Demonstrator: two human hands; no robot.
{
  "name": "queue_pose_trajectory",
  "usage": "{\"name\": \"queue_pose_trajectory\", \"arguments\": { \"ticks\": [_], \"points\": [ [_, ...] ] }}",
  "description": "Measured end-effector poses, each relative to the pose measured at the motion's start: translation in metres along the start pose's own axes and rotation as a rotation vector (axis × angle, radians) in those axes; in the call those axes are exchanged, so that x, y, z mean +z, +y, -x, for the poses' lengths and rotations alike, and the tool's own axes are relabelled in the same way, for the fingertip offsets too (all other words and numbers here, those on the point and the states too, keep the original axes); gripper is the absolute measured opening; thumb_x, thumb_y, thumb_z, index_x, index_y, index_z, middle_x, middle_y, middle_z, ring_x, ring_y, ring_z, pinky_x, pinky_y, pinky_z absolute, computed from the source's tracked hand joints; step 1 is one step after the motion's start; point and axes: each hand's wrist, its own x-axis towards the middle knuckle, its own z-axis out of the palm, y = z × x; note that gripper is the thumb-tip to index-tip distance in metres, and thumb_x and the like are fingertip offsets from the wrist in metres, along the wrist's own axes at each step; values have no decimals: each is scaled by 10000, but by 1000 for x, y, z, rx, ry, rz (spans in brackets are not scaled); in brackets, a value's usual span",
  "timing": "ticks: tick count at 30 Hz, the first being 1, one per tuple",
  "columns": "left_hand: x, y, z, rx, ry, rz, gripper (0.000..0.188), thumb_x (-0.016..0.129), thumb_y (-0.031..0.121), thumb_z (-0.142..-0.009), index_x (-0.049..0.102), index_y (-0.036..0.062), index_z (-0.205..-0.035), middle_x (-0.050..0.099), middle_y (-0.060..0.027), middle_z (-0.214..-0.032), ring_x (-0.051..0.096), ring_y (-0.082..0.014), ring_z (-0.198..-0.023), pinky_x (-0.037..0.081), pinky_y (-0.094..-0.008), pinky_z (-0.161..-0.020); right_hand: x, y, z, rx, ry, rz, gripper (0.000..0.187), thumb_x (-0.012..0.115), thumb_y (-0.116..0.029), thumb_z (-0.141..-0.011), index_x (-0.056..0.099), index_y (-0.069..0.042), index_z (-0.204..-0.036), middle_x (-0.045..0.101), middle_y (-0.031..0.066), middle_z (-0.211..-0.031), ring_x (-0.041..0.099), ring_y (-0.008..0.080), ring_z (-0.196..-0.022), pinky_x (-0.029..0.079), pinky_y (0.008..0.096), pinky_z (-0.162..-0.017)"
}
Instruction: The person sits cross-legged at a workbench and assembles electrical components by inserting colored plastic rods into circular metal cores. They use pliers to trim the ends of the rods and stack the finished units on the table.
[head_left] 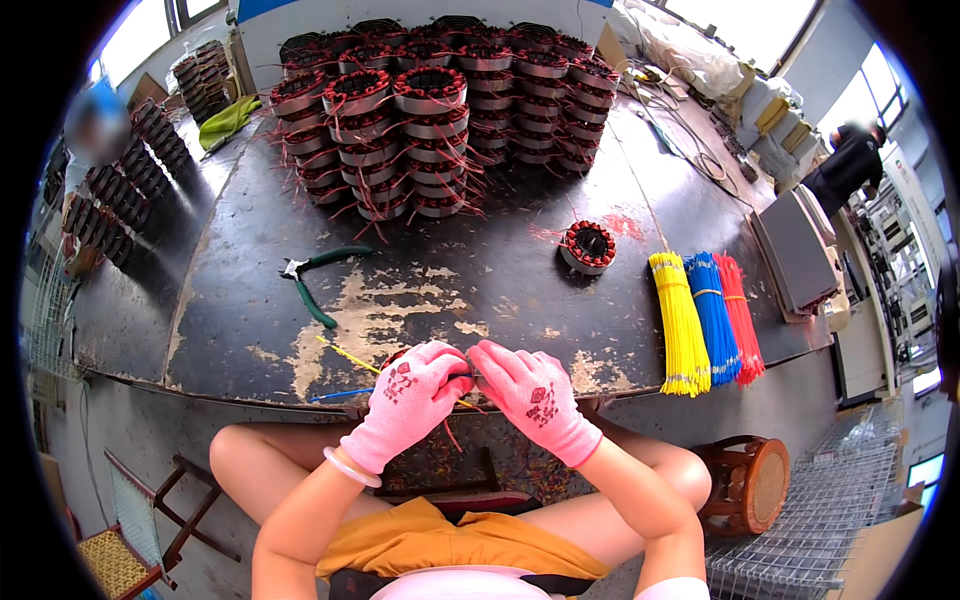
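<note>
At the table's front edge my two hands meet, both in pink knit gloves with dark red prints. My left hand (412,402) is closed round what looks like a wound motor stator, mostly hidden, with a bit of red winding showing by the knuckles. A yellow wire (345,353) and a blue wire (340,396) stick out to its left, and short yellow and red ends hang below. My right hand (535,400) has its fingers pressed together against the left fingertips; what they pinch is hidden. Green-handled cutting pliers (318,276) lie spread on the table, beyond my left hand.
A single stator (588,247) with red windings lies right of centre. Bundles of yellow wires (680,325), blue wires (711,320) and red wires (738,318) lie at the right. Tall stator stacks (430,130) fill the back. Grey boards (795,250) stand at the right edge. Two people are farther off.
</note>
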Motion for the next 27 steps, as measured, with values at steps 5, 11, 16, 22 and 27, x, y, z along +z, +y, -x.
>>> {"name": "queue_pose_trajectory", "arguments": {
  "ticks": [5, 11, 16, 22, 27],
  "points": [
    [2, 1, 0, 43, 15, -48, 107, 713, 132, -861, 677, 77, -946, 683, -68, -996, 660, -296, -924, 537, -405, -805, 2, 14, -10, -25, -151, -144, 233, 678, -265, -905, 685, -100, -1068, 703, 23, -1030, 653, 154, -832, 506, 313, -716],
    [-3, 3, 1, 22, -39, -50, 128, 705, 107, -840, 681, 81, -963, 705, -58, -1023, 659, -300, -927, 538, -402, -824, -27, 10, -23, 771, -628, -1157, 228, 567, -239, -981, 678, -42, -1005, 688, 40, -850, 598, 112, -717, 493, 287, -654],
    [0, 3, 1, 12, -21, -55, 131, 709, 107, -843, 695, 86, -971, 725, -44, -1053, 663, -287, -909, 540, -396, -814, -22, 0, -13, -3, -18, -225, 196, 729, -141, -862, 678, -86, -1043, 671, 93, -914, 669, 270, -822, 518, 386, -690],
    [-1, 4, -2, 72, -42, -91, 119, 703, 140, -862, 682, 109, -975, 711, -23, -1060, 665, -271, -939, 546, -396, -810, 8, 19, -16, 892, -486, -1301, 178, 698, -224, -938, 670, -67, -1018, 672, 55, -822, 618, 115, -697, 483, 294, -617],
    [-2, 0, 2, 53, -52, -76, 122, 714, 152, -861, 691, 101, -970, 720, -22, -1089, 667, -275, -937, 546, -399, -812, -19, 3, -21, 490, -209, -556, 266, 748, -239, -897, 681, -52, -1074, 717, 75, -887, 691, 175, -771, 543, 306, -697]
  ]
}}
